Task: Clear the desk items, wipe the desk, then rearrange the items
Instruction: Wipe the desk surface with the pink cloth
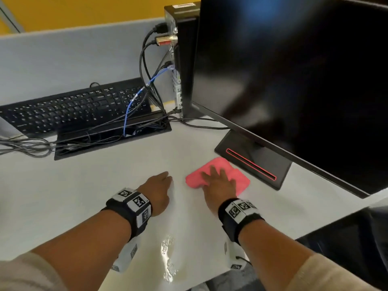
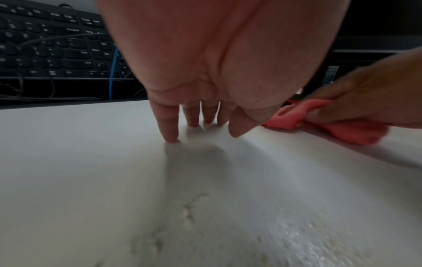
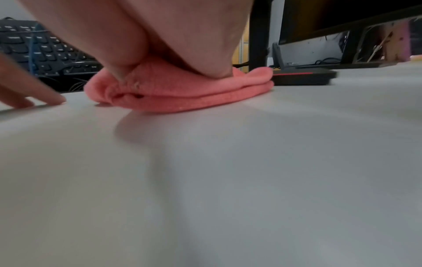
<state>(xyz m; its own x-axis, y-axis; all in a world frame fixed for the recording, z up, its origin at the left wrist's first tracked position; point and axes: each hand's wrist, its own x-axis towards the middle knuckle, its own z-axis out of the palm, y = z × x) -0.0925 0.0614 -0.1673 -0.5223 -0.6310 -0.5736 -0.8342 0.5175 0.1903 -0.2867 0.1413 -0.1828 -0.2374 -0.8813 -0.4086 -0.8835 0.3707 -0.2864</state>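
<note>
A folded pink cloth (image 1: 239, 178) lies on the white desk (image 1: 94, 185) just in front of the monitor base (image 1: 255, 163). My right hand (image 1: 218, 177) presses flat on top of it, fingers spread, thumb at its left edge. In the right wrist view the palm (image 3: 171, 36) bears down on the cloth (image 3: 182, 98). My left hand (image 1: 162, 182) holds nothing and rests beside the cloth, its straight fingertips (image 2: 171, 135) touching the bare desk. The left wrist view shows the cloth (image 2: 342, 131) under the right hand (image 2: 370, 101). A wet foamy streak (image 1: 168, 259) lies near the front edge.
A black keyboard (image 1: 69, 110) leans at the back left over an open cable tray (image 1: 109, 139) full of wires. A black computer tower (image 1: 182, 59) stands behind a large dark monitor (image 1: 294, 80) on the right. A grey divider (image 1: 63, 55) closes the back.
</note>
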